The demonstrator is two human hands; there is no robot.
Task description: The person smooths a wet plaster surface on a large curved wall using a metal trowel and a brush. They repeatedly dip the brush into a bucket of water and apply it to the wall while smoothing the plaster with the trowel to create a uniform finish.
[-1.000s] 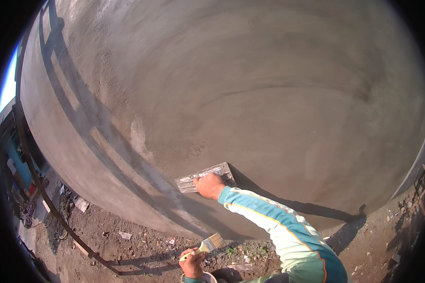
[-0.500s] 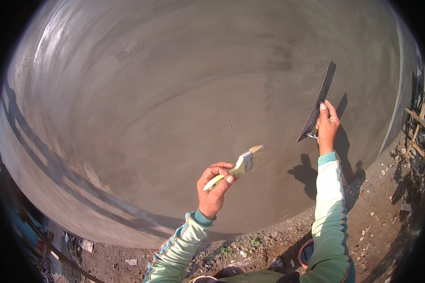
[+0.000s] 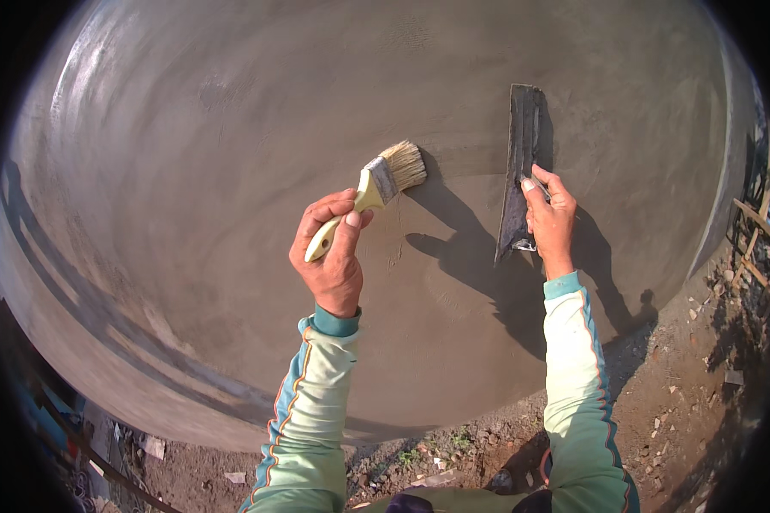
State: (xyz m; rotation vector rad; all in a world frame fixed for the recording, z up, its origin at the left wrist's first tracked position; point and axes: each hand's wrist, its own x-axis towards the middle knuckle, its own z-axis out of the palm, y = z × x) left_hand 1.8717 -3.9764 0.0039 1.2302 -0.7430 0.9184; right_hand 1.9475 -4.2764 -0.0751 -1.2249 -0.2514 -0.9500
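My left hand (image 3: 332, 252) is closed around the pale yellow handle of a paintbrush (image 3: 375, 185). Its light bristles point up and right, at or very close to the grey plastered wall (image 3: 316, 120); contact is hard to tell. In my right hand (image 3: 553, 221) is the handle of a long, dark finishing trowel (image 3: 519, 162), held nearly upright. The trowel's blade lies close against the wall, with a narrow shadow along its right side. Faint curved streaks and a few rough patches mark the damp-looking surface.
Along the wall's foot runs bare soil (image 3: 650, 436) with stones and small green plants (image 3: 460, 440). Wooden sticks (image 3: 751, 256) lean at the far right. A reddish rim (image 3: 545, 466), partly hidden, shows beside my right sleeve. Broken flat pieces (image 3: 153, 446) lie at the lower left.
My left hand has raised the paintbrush up the wall, its bristles now higher. My right hand has shifted left with the trowel, which has turned from slanted to nearly upright and shows more of its face.
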